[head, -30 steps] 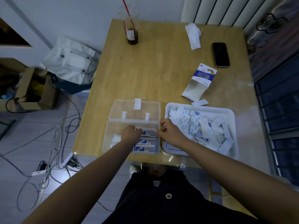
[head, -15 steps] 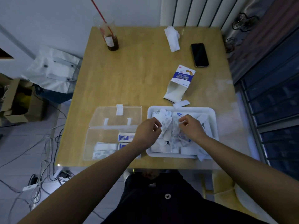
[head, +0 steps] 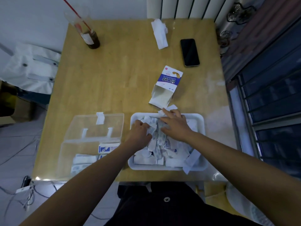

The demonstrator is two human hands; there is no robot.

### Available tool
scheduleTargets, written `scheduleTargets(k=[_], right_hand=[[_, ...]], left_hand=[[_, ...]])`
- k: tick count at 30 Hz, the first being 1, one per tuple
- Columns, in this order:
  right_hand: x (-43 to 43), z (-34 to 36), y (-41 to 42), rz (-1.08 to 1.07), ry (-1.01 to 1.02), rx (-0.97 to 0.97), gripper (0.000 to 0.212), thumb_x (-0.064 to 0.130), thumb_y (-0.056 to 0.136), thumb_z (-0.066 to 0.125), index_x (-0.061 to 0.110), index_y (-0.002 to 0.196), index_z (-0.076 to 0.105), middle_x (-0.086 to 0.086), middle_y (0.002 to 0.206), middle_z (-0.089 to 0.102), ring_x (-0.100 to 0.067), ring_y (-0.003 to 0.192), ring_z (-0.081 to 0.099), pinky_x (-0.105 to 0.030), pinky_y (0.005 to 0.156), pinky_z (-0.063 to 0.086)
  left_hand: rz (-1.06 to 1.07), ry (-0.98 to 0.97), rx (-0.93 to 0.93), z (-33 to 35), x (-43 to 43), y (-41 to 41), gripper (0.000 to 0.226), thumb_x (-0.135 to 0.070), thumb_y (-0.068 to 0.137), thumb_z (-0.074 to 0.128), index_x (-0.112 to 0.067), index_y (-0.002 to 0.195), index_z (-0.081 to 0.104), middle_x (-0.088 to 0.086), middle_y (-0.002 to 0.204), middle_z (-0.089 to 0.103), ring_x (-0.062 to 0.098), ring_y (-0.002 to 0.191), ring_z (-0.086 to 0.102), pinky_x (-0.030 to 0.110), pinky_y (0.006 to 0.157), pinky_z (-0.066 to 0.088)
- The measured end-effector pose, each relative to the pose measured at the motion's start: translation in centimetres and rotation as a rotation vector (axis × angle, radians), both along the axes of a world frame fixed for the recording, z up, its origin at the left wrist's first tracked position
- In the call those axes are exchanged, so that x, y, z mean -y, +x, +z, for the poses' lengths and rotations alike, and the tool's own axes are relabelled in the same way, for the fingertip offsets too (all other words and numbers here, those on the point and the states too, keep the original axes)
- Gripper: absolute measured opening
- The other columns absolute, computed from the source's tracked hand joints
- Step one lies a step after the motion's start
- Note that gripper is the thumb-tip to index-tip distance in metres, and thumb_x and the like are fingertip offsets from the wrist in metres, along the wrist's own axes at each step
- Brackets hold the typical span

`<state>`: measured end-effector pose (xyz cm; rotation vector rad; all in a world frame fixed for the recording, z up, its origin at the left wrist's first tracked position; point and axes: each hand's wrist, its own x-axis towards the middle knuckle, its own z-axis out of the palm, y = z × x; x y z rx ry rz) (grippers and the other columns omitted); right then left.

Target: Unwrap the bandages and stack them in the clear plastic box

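Both hands are in the tray [head: 201,123] on the loose bandages [head: 160,145], left hand [head: 139,133] curled into the heap, grip unclear, right hand [head: 175,126] flat, fingers spread, beside the box [head: 64,159] holding a few.

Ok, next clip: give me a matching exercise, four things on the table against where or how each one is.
Things:
1. phone
2. cup
3. clear box
4. tray

Places or states:
A. heaped with loose wrappers
B. far left corner, red straw in it
C. lid open, a few bandages inside
D. far right, lying flat, screen dark

Pairs: 1-D, 2-B, 3-C, 4-A
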<state>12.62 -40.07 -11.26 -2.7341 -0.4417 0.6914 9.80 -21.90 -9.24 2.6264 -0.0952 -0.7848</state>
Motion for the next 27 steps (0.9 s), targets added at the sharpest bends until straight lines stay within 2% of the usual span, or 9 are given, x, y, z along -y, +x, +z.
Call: scheduleTargets(k=[4, 8, 11, 13, 18, 21, 24, 26, 27], right_hand=[[0.2, -0.3, 0.5, -0.080, 0.180, 0.093, 0.042, 0.027, 0.091, 0.055, 0.017, 0.132, 0.058, 0.003, 0.146, 0.046, -0.023, 0.133, 0.033, -0.037, 0.103, 0.028], [1.1, 1.1, 0.9, -0.333, 0.510, 0.170, 0.030, 0.008, 0.088, 0.062, 0.016, 0.116, 0.069, -0.005, 0.120, 0.065, -0.021, 0.114, 0.054, -0.034, 0.096, 0.039], [1.3, 2.7, 1.0, -0.554, 0.807, 0.007, 0.028, 0.002, 0.088, 0.061, 0.025, 0.099, 0.074, -0.013, 0.097, 0.072, -0.021, 0.082, 0.062, -0.029, 0.076, 0.049], [1.4, 3.1, 0.8, -0.600, 0.861, -0.086, 0.032, 0.002, 0.088, 0.061, 0.032, 0.093, 0.073, -0.017, 0.082, 0.069, -0.023, 0.066, 0.051, -0.030, 0.065, 0.044], [0.7, 3.3, -0.9, -0.596, 0.856, -0.210, 0.028, -0.001, 0.082, 0.070, 0.016, 0.105, 0.068, -0.006, 0.090, 0.063, -0.012, 0.073, 0.059, -0.023, 0.073, 0.051], [0.4, 3.0, -1.9, -0.595, 0.819, -0.289, 0.035, 0.002, 0.083, 0.069, 0.015, 0.115, 0.060, -0.001, 0.092, 0.062, -0.009, 0.068, 0.061, -0.017, 0.068, 0.048], [1.1, 1.7, -2.6, -0.611, 0.601, -0.212, 0.029, 0.008, 0.086, 0.064, 0.016, 0.113, 0.057, -0.002, 0.090, 0.065, -0.017, 0.078, 0.063, -0.029, 0.071, 0.047], [2.1, 1.0, -3.1, -0.578, 0.351, -0.140, 0.030, 0.016, 0.086, 0.065, 0.013, 0.115, 0.055, -0.003, 0.089, 0.062, -0.021, 0.084, 0.062, -0.031, 0.070, 0.045], [2.6, 0.7, -3.5, -0.546, 0.241, -0.137, 0.037, 0.024, 0.086, 0.068, 0.012, 0.118, 0.052, -0.004, 0.094, 0.061, -0.022, 0.088, 0.061, -0.030, 0.068, 0.043]], left_hand=[[0.035, -0.003, -0.023, -0.5, 0.0, 0.2, 0.042, -0.023, 0.091, 0.054, -0.009, 0.131, 0.052, 0.016, 0.130, 0.041, 0.032, 0.119, 0.046, 0.034, 0.094, 0.037], [0.088, -0.045, -0.006, -0.6, -0.1, 0.4, 0.038, -0.022, 0.092, 0.053, -0.013, 0.129, 0.055, 0.014, 0.129, 0.041, 0.031, 0.112, 0.051, 0.034, 0.092, 0.039], [0.146, -0.114, 0.069, -0.2, 0.0, 0.6, 0.030, -0.020, 0.092, 0.054, -0.013, 0.121, 0.060, 0.011, 0.119, 0.050, 0.026, 0.098, 0.058, 0.030, 0.081, 0.041], [0.211, -0.217, 0.094, 0.6, 0.5, 0.9, 0.022, -0.019, 0.094, 0.053, -0.012, 0.111, 0.065, 0.007, 0.104, 0.060, 0.020, 0.087, 0.060, 0.024, 0.069, 0.040], [0.542, -0.721, -0.277, 2.7, 1.9, 0.6, 0.031, -0.031, 0.100, 0.047, -0.004, 0.092, 0.062, 0.004, 0.071, 0.059, 0.016, 0.058, 0.052, 0.018, 0.049, 0.041], [0.430, -0.557, -0.189, 2.0, 1.8, -0.1, 0.025, -0.023, 0.094, 0.059, -0.008, 0.074, 0.058, 0.002, 0.062, 0.056, 0.011, 0.052, 0.051, 0.018, 0.051, 0.041], [0.367, -0.292, -0.109, 0.7, 0.8, -0.6, 0.028, -0.025, 0.092, 0.059, -0.015, 0.066, 0.055, 0.002, 0.066, 0.058, 0.017, 0.063, 0.055, 0.025, 0.060, 0.040], [0.358, -0.148, -0.099, 0.3, 0.1, -1.0, 0.022, -0.028, 0.092, 0.058, -0.017, 0.073, 0.056, 0.004, 0.075, 0.063, 0.023, 0.076, 0.059, 0.027, 0.064, 0.040], [0.369, -0.120, -0.106, 0.2, -0.1, -1.3, 0.014, -0.029, 0.092, 0.058, -0.017, 0.085, 0.060, 0.006, 0.085, 0.066, 0.024, 0.084, 0.061, 0.028, 0.068, 0.041]])
